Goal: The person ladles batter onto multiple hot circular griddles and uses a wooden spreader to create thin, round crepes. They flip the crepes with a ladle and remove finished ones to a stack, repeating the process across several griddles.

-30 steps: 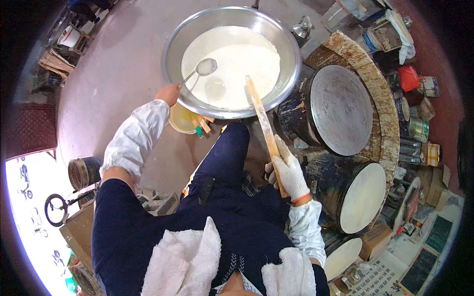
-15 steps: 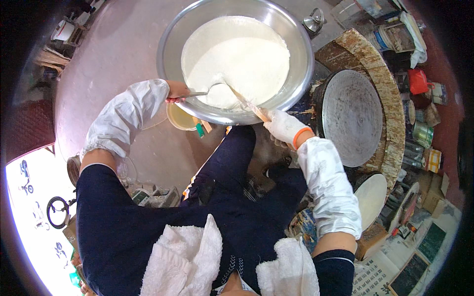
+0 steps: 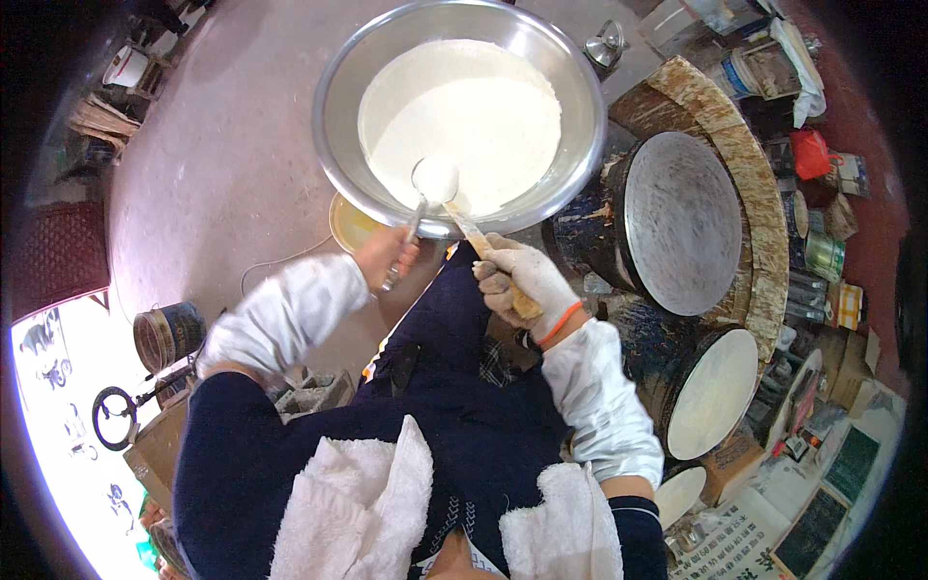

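A wide steel basin (image 3: 338,145) in front of me holds smooth white batter (image 3: 483,126). My left hand (image 3: 387,259), bare, is closed round the handle of a metal ladle (image 3: 419,213). The ladle's bowl, with white batter in it, is over the near side of the basin. In a white glove with an orange band at the wrist, my right hand (image 3: 527,280) grips a flat wooden stick (image 3: 468,228). The stick's far end is beside the ladle's bowl, coated with batter; I cannot tell if the two touch.
A round griddle (image 3: 683,222) stands to the right, with a curved wooden board (image 3: 764,213) behind it. Nearer me is another round plate covered by a pale layer (image 3: 712,394). A yellowish bowl (image 3: 350,224) sits partly under the basin's left rim. A kettle (image 3: 605,44) stands beyond.
My left hand has come nearer and right, swinging the ladle from sideways to upright in the picture. The ladle's bowl is at the basin's near edge; my right hand has drawn back with the stick.
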`<state>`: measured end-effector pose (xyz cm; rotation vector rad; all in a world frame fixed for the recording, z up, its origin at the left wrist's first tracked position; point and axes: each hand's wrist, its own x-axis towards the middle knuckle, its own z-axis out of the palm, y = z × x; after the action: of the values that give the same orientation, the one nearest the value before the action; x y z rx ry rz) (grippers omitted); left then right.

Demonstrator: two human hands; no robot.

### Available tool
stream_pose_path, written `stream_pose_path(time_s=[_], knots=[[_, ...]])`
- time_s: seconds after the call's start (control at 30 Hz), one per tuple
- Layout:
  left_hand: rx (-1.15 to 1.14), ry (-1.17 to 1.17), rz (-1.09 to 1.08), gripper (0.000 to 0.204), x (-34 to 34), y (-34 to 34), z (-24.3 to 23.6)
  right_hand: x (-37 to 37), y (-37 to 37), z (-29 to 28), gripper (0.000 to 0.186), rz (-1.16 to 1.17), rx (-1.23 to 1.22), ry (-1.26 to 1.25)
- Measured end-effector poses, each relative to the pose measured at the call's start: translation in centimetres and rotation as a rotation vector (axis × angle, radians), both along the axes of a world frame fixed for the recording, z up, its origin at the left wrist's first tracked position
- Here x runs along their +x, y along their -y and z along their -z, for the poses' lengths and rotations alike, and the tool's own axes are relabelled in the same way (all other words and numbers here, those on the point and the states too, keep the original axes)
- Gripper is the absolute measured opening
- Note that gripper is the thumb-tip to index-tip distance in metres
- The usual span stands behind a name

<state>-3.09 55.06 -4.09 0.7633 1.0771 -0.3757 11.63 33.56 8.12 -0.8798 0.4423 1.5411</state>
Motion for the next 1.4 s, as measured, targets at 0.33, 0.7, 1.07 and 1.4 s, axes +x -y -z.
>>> stream_pose_path(time_s=[0.33,0.7,1.07,1.4], knots=[[0.673,0.679,-0.325,0.019,6.2,8.1,-15.4,-7.8,-0.3,-16.8,0.053,0.108,0.065,0.761],[0.103,0.783,-0.272,0.035,4.2,-0.9,-28.3,-0.6,-2.2,-9.0,0.051,0.234,-0.127,1.97],[-0.218,0.533,-0.258,0.033,4.8,2.1,-21.3,-0.4,8.5,-1.3,0.065,0.094,-0.621,1.968],[-0.441,0.717,0.125,0.038,16.6,15.8,-28.2,-1.0,24.1,-7.1,0.062,0.983,-0.197,0.758]])
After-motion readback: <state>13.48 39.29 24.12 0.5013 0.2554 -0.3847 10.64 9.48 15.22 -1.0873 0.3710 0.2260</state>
